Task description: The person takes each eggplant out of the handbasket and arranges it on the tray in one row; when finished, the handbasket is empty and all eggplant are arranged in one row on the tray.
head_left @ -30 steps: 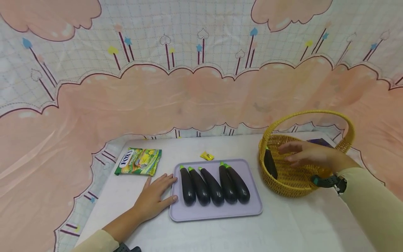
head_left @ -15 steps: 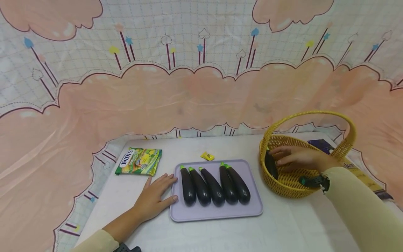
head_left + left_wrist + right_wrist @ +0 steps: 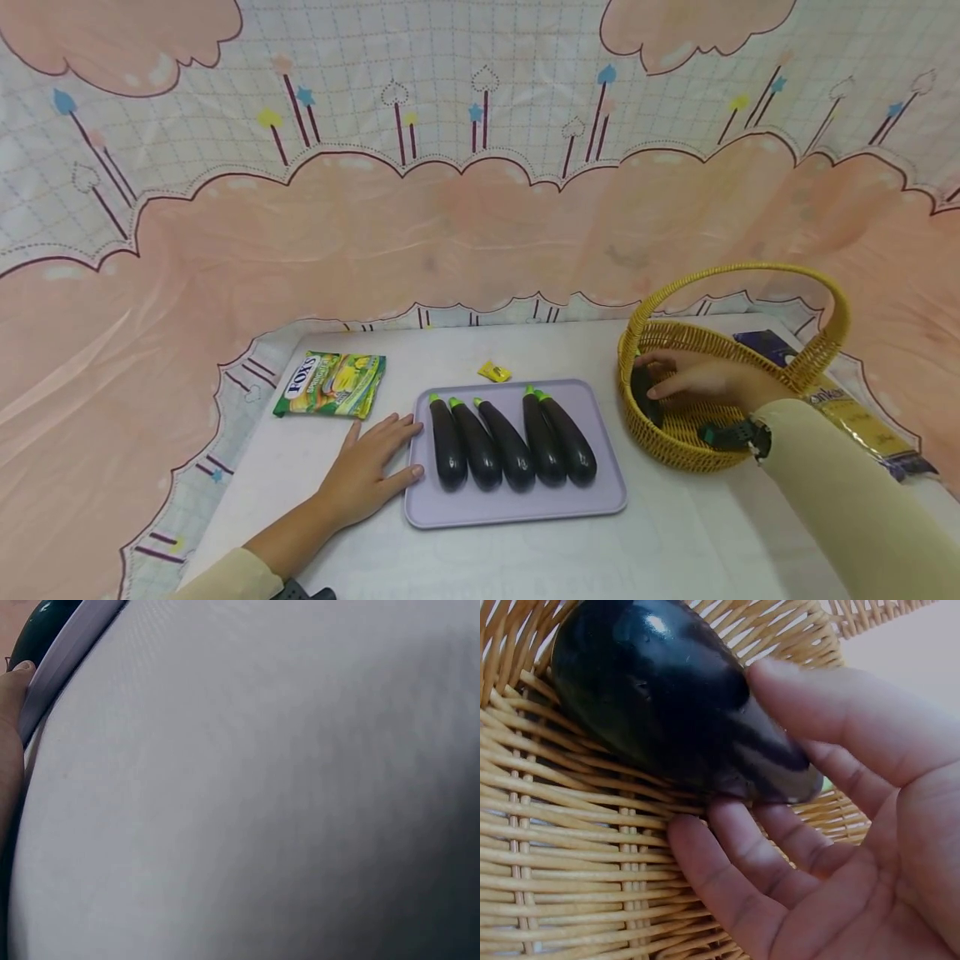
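Observation:
Inside the yellow wicker basket (image 3: 693, 458), my right hand (image 3: 697, 379) grips a dark eggplant (image 3: 642, 392) lying against the left wall. In the right wrist view the thumb touches one side of this eggplant (image 3: 645, 682) and the fingertips (image 3: 731, 814) meet its other side. My left hand (image 3: 367, 479) rests on the table, fingers extended, with fingertips at the left edge of a lilac tray (image 3: 517, 512). Several eggplants (image 3: 513, 446) with green stems lie side by side on that tray. The left wrist view catches only the thumb by the tray rim (image 3: 64, 656).
A green FOX'S candy bag (image 3: 332, 385) lies at the back left. Behind the tray is a small yellow wrapped candy (image 3: 494, 372). The basket's tall handle (image 3: 738, 267) arches over my right hand. A blue and gold package (image 3: 862, 421) lies to the basket's right, partly covered.
My right hand has moved left within the basket and closed around the eggplant there. More of the package on the right shows. My left hand stays in place.

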`<action>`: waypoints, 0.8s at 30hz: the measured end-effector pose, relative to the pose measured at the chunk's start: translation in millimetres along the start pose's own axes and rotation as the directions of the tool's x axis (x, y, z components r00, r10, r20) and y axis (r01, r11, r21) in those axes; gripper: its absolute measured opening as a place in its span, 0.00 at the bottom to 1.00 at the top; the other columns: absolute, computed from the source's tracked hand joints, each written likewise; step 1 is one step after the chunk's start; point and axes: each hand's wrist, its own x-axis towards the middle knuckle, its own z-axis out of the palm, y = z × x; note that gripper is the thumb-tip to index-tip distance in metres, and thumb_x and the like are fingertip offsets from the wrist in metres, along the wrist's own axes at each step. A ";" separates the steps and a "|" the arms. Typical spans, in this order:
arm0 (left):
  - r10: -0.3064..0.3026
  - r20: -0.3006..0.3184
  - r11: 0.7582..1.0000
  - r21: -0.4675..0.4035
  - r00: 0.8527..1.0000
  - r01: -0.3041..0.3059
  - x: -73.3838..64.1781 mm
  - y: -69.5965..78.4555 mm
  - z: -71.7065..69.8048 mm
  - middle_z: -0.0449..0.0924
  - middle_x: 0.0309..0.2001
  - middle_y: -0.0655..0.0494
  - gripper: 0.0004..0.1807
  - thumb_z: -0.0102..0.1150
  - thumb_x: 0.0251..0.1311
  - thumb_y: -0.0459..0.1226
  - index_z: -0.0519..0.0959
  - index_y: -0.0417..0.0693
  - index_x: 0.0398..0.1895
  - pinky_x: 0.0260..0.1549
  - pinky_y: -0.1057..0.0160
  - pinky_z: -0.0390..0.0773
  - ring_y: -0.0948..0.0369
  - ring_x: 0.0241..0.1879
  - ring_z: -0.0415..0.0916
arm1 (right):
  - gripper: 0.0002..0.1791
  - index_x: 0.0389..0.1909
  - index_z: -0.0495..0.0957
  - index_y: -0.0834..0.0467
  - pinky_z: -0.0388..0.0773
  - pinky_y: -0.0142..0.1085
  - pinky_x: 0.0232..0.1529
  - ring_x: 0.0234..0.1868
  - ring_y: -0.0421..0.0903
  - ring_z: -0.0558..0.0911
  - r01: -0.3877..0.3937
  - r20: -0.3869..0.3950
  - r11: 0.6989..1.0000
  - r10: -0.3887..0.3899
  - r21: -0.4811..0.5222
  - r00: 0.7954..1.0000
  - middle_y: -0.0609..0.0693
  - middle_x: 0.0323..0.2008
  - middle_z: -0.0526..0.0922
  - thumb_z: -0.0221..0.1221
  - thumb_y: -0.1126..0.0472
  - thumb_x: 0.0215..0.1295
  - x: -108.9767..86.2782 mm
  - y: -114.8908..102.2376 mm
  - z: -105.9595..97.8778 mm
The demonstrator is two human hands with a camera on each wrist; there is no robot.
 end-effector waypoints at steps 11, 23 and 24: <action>0.000 -0.002 1.000 0.005 1.000 0.000 -0.1 0.0 -0.1 0.71 0.78 0.51 0.37 0.66 0.69 0.59 0.74 0.58 0.78 0.75 0.24 0.38 0.47 0.81 0.59 | 0.33 0.72 0.63 0.68 0.86 0.49 0.55 0.59 0.57 0.81 0.002 -0.085 0.999 0.002 0.048 0.996 0.73 0.68 0.69 0.65 0.69 0.71 3.4 1.1 2.0; 0.016 -0.011 1.000 0.019 1.000 -0.015 -0.7 -0.7 0.4 0.71 0.78 0.51 0.38 0.65 0.69 0.60 0.73 0.56 0.78 0.75 0.24 0.39 0.46 0.81 0.59 | 0.31 0.71 0.63 0.68 0.87 0.47 0.50 0.53 0.55 0.81 0.067 -0.172 0.998 -0.064 0.014 0.983 0.72 0.66 0.64 0.61 0.72 0.68 -11.1 -7.1 2.6; 0.015 -0.011 1.000 0.019 1.000 -0.015 -0.6 -0.9 0.2 0.71 0.78 0.51 0.38 0.65 0.69 0.60 0.73 0.56 0.78 0.75 0.24 0.39 0.46 0.81 0.59 | 0.32 0.71 0.63 0.69 0.87 0.47 0.50 0.54 0.56 0.81 0.074 -0.175 0.997 -0.071 0.009 0.982 0.73 0.66 0.64 0.61 0.72 0.68 -13.3 -7.5 2.4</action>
